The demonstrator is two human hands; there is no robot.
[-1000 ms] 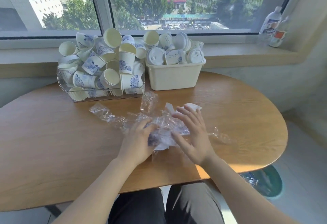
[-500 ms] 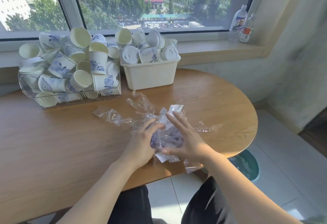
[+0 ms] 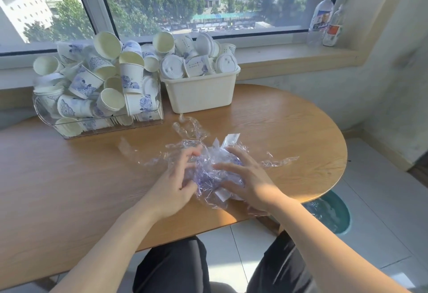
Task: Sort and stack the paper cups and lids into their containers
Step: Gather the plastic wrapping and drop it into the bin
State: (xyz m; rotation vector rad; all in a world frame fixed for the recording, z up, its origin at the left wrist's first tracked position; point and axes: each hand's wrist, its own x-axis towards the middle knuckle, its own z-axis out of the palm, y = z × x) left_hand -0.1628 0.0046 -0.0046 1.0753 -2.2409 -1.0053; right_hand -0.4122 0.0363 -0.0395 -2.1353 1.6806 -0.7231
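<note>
Cups [image 3: 97, 88] and lids [image 3: 199, 63] sit heaped in bins beyond the hands, unsorted. Left hand [image 3: 176, 181] and right hand [image 3: 250, 181] curl round crumpled wrap [image 3: 208, 167] between them, probably bunching it clear.

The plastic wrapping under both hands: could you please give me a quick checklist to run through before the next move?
1. Both hands on the plastic wrapping: ok, left hand and right hand gather it.
2. Wrapping fully bunched: not ok, strands trail across the table.
3. Clear bin of cups tidy: not ok, cups jumbled.
4. White bin sorted: not ok, lids and cups mixed.
5. Cups inside the wrapping: cannot tell.
</note>
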